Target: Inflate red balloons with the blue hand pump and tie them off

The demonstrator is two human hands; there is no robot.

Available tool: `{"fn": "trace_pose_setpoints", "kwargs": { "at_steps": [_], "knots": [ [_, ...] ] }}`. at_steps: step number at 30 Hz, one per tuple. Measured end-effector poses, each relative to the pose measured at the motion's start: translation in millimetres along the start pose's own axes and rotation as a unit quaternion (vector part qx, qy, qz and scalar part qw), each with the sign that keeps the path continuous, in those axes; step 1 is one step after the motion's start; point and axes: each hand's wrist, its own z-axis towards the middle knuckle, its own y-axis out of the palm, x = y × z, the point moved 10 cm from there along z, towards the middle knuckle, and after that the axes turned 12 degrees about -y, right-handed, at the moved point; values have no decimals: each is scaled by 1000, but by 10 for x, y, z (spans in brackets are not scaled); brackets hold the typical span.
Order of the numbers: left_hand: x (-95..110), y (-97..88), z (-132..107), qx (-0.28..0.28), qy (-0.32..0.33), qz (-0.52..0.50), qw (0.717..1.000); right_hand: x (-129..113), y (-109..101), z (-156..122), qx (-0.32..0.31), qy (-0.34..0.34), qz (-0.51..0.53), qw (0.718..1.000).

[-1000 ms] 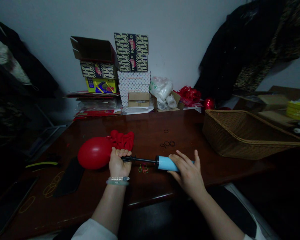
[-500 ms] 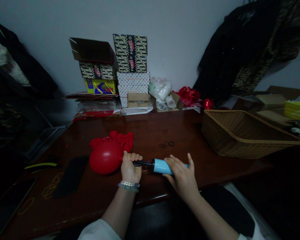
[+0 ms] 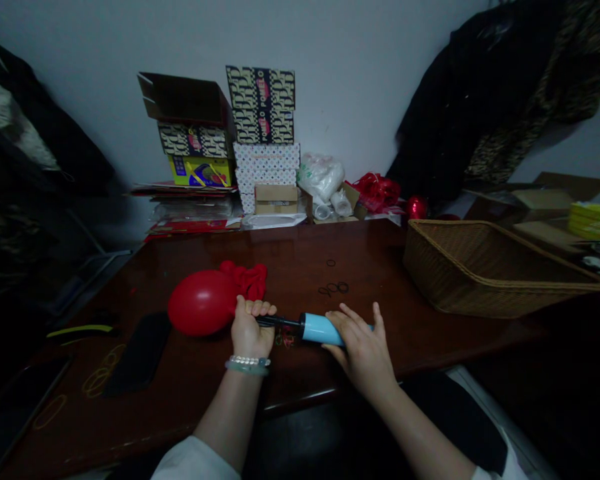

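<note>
A red inflated balloon [image 3: 203, 303] extends to the left of my left hand [image 3: 251, 328], whose fingers are closed around its neck and the black nozzle end of a hand pump. Running right from that hand is the pump's black shaft [image 3: 285, 322], which meets its light blue barrel [image 3: 320, 329]. My right hand [image 3: 363, 347] is wrapped over the barrel from the right, its thumb beneath and one finger raised. Behind the balloon lies a heap of limp red balloons [image 3: 250, 280]. The joint between balloon and nozzle is hidden in my left hand.
Black bands [image 3: 334, 288] lie mid-table, yellow rubber bands [image 3: 100, 373] at left beside a dark flat phone-like object [image 3: 139, 353]. A wicker basket [image 3: 500, 287] stands at right. Stacked boxes [image 3: 265, 167] and a plastic bag [image 3: 321, 177] line the wall.
My left hand and the inflated balloon have shifted left and slightly up. My right hand and the blue barrel have moved a little left; slightly more black shaft shows between the hands.
</note>
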Motion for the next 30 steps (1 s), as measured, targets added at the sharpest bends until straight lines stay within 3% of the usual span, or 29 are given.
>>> {"fn": "trace_pose_setpoints", "kwargs": {
  "at_steps": [5, 9, 17, 30],
  "knots": [
    [296, -49, 57, 14, 20, -18, 1000, 82, -70, -12, 2, -1, -14, 1000],
    [365, -62, 77, 12, 24, -25, 999, 122, -91, -17, -2, 4, -30, 1000],
    [138, -103, 50, 2, 17, -31, 999, 172, -121, -72, 25, 31, -34, 999],
    [-446, -167, -19, 15, -40, -11, 999, -69, 41, -61, 13, 24, -2, 1000]
  ]
}}
